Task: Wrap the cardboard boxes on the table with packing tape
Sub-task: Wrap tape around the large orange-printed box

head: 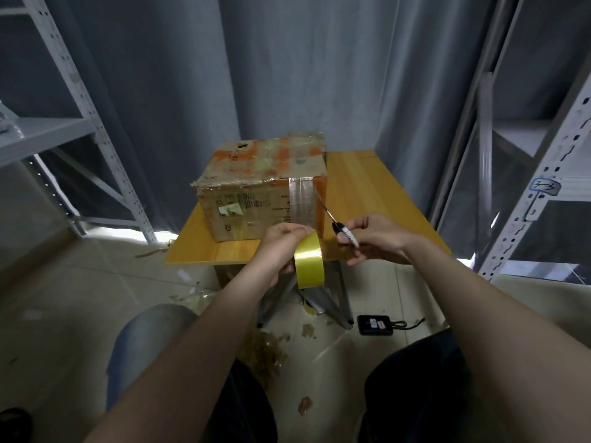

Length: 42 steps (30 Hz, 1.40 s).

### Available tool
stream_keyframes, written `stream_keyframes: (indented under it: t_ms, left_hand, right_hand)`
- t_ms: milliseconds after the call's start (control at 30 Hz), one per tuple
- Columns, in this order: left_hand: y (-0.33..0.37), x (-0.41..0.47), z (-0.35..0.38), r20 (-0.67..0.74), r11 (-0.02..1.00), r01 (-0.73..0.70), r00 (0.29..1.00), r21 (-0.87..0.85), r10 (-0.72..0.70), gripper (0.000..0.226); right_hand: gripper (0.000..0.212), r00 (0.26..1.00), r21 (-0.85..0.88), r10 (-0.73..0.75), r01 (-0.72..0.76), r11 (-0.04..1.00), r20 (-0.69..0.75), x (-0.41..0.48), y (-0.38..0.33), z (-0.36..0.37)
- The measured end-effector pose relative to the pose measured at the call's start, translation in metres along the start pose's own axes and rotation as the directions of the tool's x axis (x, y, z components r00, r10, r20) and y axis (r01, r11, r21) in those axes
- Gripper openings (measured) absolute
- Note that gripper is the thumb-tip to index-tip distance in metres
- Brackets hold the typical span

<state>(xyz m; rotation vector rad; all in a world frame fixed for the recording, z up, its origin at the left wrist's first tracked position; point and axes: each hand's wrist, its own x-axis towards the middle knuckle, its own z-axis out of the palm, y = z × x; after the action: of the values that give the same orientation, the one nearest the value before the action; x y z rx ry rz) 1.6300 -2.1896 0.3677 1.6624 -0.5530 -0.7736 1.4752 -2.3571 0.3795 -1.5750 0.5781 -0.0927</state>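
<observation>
Above table (377,199) edge | left hand (281,247) grips tape roll (309,263) | right hand (375,239) grips cutter (344,233), blade toward box (256,177)

The camera sits on the person's head and looks forward and down. Both arms come in from the bottom edge. The left hand (281,247) and right hand (371,238) are near the middle, close to the camera. The table (383,193) and box (256,174) sit just past them. The floor (64,298) lies below and a curtain (303,75) fills the top. The wide view makes the side shelves (96,123) lean.
</observation>
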Motion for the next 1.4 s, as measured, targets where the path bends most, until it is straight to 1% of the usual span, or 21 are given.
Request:
stream_keyframes:
  t_ms: [67, 133, 200, 333, 400, 467, 600, 667, 800, 833, 933, 1033, 1100, 1233, 1333, 1400]
  left_hand:
    - [-0.002, 0.001, 0.001, 0.0, 0.999, -0.001, 1.0, -0.039, 0.001, 0.014]
    - [-0.003, 0.003, 0.001, -0.002, 0.998, -0.006, 1.0, -0.059, 0.006, 0.019]
    - [-0.003, 0.004, 0.0, -0.011, 0.998, -0.012, 1.0, -0.056, 0.012, 0.021]
    - [-0.005, 0.005, -0.003, -0.008, 0.999, -0.022, 1.0, -0.039, 0.022, 0.02]
    - [-0.006, 0.006, -0.004, 0.002, 0.999, -0.026, 1.0, -0.042, 0.027, 0.02]
    - [-0.006, 0.005, -0.004, 0.002, 0.999, -0.025, 1.0, -0.031, 0.025, 0.02]
    - [-0.004, 0.005, -0.003, 0.002, 1.0, -0.008, 1.0, -0.016, 0.008, 0.021]
    - [-0.004, 0.005, -0.002, 0.005, 1.0, -0.003, 1.0, -0.008, 0.004, 0.021]
    - [-0.004, 0.006, -0.004, 0.002, 1.0, -0.004, 1.0, 0.002, 0.004, 0.019]
    - [-0.004, 0.006, -0.004, 0.0, 1.0, -0.003, 1.0, 0.006, 0.003, 0.019]
    - [-0.005, 0.007, -0.004, -0.003, 1.0, 0.0, 1.0, 0.019, 0.0, 0.021]
    - [-0.006, 0.008, -0.005, -0.003, 1.0, 0.006, 1.0, 0.023, -0.006, 0.025]
    - [-0.006, 0.008, -0.004, -0.001, 1.0, 0.01, 1.0, 0.029, -0.01, 0.026]
    - [-0.004, 0.007, -0.004, 0.001, 0.999, 0.01, 1.0, 0.033, -0.01, 0.026]
    - [-0.004, 0.007, -0.006, 0.003, 0.999, 0.018, 1.0, 0.041, -0.018, 0.028]
    - [-0.003, 0.007, -0.006, 0.007, 0.999, 0.015, 1.0, 0.044, -0.015, 0.028]
  right_hand:
    - [0.049, 0.996, -0.064, 0.054, -0.05, 0.997, 0.069, -0.002, -0.004, -0.005]
    - [0.06, 0.995, -0.141, 0.059, -0.048, 0.989, 0.077, -0.002, -0.007, -0.012]
    - [0.065, 0.997, -0.2, 0.058, -0.048, 0.979, 0.044, -0.001, -0.01, -0.018]
    - [0.069, 0.995, -0.254, 0.091, -0.081, 0.964, 0.027, 0.005, -0.011, -0.03]
    - [0.073, 0.993, -0.338, 0.116, -0.106, 0.935, 0.009, 0.006, -0.012, -0.032]
    - [0.076, 0.991, -0.41, 0.137, -0.119, 0.904, 0.013, 0.008, -0.014, -0.032]
    - [0.078, 0.991, -0.483, 0.132, -0.102, 0.869, 0.028, 0.012, -0.03, -0.028]
    - [0.076, 0.991, -0.514, 0.132, -0.094, 0.853, 0.038, 0.017, -0.041, -0.024]
    - [0.055, 0.986, -0.607, 0.159, -0.097, 0.789, 0.049, 0.026, -0.059, -0.022]
    - [0.054, 0.985, -0.622, 0.164, -0.1, 0.777, 0.046, 0.028, -0.061, -0.023]
    - [0.056, 0.983, -0.631, 0.182, -0.121, 0.767, 0.032, 0.03, -0.065, -0.024]
    - [0.047, 0.977, -0.627, 0.21, -0.15, 0.765, 0.022, 0.031, -0.067, -0.025]
    - [0.046, 0.976, -0.638, 0.215, -0.157, 0.754, 0.014, 0.033, -0.069, -0.026]
    - [0.044, 0.975, -0.7, 0.224, -0.159, 0.696, 0.001, 0.036, -0.072, -0.026]
    - [0.039, 0.983, -0.765, 0.184, -0.139, 0.629, -0.028, 0.04, -0.072, -0.027]
    - [0.038, 0.986, -0.776, 0.165, -0.131, 0.617, -0.035, 0.042, -0.07, -0.028]
